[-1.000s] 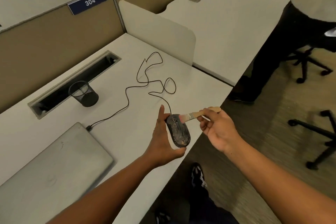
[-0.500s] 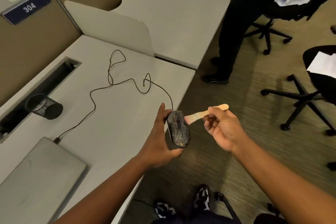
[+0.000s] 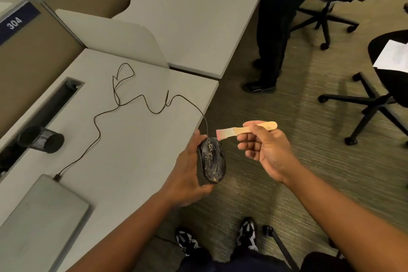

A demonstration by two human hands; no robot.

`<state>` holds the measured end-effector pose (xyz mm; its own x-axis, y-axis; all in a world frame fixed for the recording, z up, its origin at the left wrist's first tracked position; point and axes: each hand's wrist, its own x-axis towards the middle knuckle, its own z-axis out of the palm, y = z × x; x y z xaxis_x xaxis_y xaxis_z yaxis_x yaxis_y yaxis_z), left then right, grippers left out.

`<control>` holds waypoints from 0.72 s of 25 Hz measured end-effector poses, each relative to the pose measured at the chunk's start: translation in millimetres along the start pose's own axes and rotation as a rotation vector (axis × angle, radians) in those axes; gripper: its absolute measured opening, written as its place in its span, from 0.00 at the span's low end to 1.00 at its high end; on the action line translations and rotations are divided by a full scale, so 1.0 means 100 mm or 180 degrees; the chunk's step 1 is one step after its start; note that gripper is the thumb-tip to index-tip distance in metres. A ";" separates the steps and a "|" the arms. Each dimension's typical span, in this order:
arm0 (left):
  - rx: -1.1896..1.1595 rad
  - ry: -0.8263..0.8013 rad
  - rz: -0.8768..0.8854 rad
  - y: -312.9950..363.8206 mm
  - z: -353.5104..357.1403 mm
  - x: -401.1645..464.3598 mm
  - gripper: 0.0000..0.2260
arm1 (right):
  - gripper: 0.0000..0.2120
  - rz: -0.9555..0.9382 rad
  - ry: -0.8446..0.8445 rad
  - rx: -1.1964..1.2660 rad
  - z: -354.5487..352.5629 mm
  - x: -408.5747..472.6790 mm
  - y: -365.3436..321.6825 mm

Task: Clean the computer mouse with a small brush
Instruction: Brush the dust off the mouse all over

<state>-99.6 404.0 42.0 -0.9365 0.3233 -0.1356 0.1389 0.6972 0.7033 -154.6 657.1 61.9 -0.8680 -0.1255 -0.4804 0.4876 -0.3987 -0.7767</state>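
My left hand (image 3: 186, 172) grips a black wired computer mouse (image 3: 212, 160) speckled with pale dust, held off the desk's front edge over the floor. Its thin black cable (image 3: 123, 104) loops back across the grey desk (image 3: 132, 150) to a plug at the closed laptop (image 3: 37, 221). My right hand (image 3: 267, 152) pinches the wooden handle of a small brush (image 3: 245, 129). The pinkish bristles point left and hang just above the mouse's front end, barely apart from it.
A black mesh pen cup (image 3: 42, 139) lies beside the desk's cable slot (image 3: 44, 115). A low divider panel (image 3: 114, 40) separates the neighbouring desk. A person in dark trousers (image 3: 271, 28) stands on the carpet, with office chairs (image 3: 375, 95) at the right. My shoes (image 3: 247, 234) show below.
The view has swung to the right, toward the floor. The mouse has come out past the desk edge, and the brush has lifted slightly off its front end.
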 end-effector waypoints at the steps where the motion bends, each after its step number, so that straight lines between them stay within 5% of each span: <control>1: 0.0045 -0.0026 -0.0006 -0.01 0.01 0.01 0.66 | 0.08 -0.0080 -0.0056 -0.0106 -0.01 -0.01 -0.01; 14: 0.0017 0.0017 0.0205 -0.10 0.04 -0.05 0.60 | 0.04 -0.0616 -0.0257 -0.0998 -0.08 -0.06 -0.07; 18: -0.0015 -0.0003 0.0201 -0.06 0.04 -0.08 0.60 | 0.12 -0.0682 -0.0492 -0.0733 -0.03 -0.10 -0.08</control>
<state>-91.3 400.3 36.3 -0.9256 0.3672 -0.0916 0.1961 0.6723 0.7138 -149.9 664.6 71.4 -0.9483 -0.2043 -0.2427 0.2857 -0.2176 -0.9333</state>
